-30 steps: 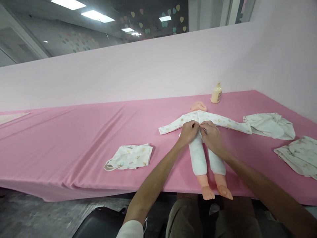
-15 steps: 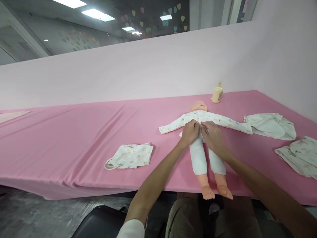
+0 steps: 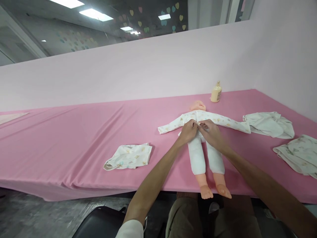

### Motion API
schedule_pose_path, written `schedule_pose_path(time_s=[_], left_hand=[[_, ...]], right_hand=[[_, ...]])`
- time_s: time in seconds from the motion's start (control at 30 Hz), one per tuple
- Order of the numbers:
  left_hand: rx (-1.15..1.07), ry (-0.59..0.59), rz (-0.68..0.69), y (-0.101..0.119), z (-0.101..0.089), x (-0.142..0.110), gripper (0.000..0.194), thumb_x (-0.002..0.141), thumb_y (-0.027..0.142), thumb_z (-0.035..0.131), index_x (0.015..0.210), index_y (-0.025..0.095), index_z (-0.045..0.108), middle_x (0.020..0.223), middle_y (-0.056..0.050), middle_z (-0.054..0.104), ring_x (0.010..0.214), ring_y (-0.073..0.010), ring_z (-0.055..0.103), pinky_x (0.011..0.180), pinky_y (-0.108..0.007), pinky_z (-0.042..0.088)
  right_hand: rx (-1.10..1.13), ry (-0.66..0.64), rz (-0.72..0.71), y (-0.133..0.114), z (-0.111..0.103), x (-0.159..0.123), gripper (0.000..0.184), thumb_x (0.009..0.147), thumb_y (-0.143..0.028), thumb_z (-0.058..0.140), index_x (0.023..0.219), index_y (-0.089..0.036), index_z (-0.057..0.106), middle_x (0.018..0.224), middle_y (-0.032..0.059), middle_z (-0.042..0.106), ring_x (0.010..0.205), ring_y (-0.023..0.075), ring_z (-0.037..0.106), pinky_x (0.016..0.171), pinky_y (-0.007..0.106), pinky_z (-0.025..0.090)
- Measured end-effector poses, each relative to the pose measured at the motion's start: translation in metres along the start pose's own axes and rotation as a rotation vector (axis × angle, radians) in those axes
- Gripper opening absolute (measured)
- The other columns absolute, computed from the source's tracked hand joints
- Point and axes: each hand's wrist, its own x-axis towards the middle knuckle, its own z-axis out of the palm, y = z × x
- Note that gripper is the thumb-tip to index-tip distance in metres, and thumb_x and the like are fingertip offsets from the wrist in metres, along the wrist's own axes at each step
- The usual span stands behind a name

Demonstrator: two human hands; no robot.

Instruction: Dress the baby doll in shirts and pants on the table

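A baby doll (image 3: 198,105) lies on its back on the pink cloth, feet toward me. Its arms spread sideways in a white printed baby shirt (image 3: 223,121), and its white legs (image 3: 197,158) end in bare feet at the table's front edge. Over the doll's belly, my left hand (image 3: 189,131) pinches the shirt's front edge. Close beside it, my right hand (image 3: 210,132) grips the other side of the front opening, fingertips nearly meeting. The fingers hide the exact fastening between them.
A folded printed garment (image 3: 130,156) lies left of the doll. To the right are a crumpled white cloth (image 3: 271,125) and another printed garment (image 3: 299,155). A cream pump bottle (image 3: 216,92) stands behind the doll's head. A black chair (image 3: 100,221) is below the table's pink cover (image 3: 81,142).
My fingers have shifted slightly at the shirt's front, the right fingertips now closer to the left ones. The doll and the other garments stay in place; the view has moved a little.
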Motion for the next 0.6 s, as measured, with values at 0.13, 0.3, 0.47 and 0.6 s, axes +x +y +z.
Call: schedule_pose_path(time_s=[0.13, 0.3, 0.47, 0.6], left_hand=[[-0.114, 0.006, -0.049, -0.002, 0.000, 0.003, 0.021, 0.088, 0.020, 0.040, 0.066, 0.019, 0.041, 0.071, 0.001, 0.048, 0.067, -0.0114, 0.042, 0.061, -0.025, 0.033], [-0.223, 0.011, -0.076, -0.005, -0.002, 0.003, 0.023, 0.085, 0.024, 0.043, 0.063, 0.019, 0.038, 0.063, 0.003, 0.040, 0.059, -0.0096, 0.035, 0.053, -0.024, 0.028], [-0.243, -0.042, -0.097, -0.007, -0.008, 0.002, 0.023, 0.081, 0.024, 0.045, 0.059, 0.018, 0.039, 0.058, 0.003, 0.040, 0.054, -0.0078, 0.033, 0.051, -0.023, 0.026], [-0.239, -0.095, -0.137, -0.009, -0.010, 0.001, 0.024, 0.076, 0.022, 0.046, 0.056, 0.019, 0.035, 0.051, 0.005, 0.035, 0.048, -0.0068, 0.028, 0.048, -0.023, 0.021]], right_hand=[[-0.275, 0.071, -0.196, -0.002, 0.003, -0.008, 0.024, 0.088, -0.022, 0.047, 0.104, -0.017, 0.065, 0.098, 0.0112, 0.064, 0.094, 0.0270, 0.057, 0.086, 0.044, 0.048], [-0.471, 0.065, -0.325, -0.005, 0.004, -0.014, 0.029, 0.092, -0.020, 0.045, 0.113, -0.015, 0.064, 0.098, 0.0123, 0.063, 0.092, 0.0275, 0.055, 0.083, 0.042, 0.046], [-0.502, 0.061, -0.349, -0.004, 0.003, -0.015, 0.031, 0.090, -0.021, 0.049, 0.116, -0.015, 0.065, 0.095, 0.0102, 0.063, 0.090, 0.0258, 0.055, 0.084, 0.040, 0.046], [-0.492, 0.039, -0.325, -0.002, 0.006, -0.013, 0.029, 0.089, -0.020, 0.049, 0.111, -0.016, 0.067, 0.094, 0.0104, 0.063, 0.091, 0.0260, 0.056, 0.085, 0.041, 0.045]])
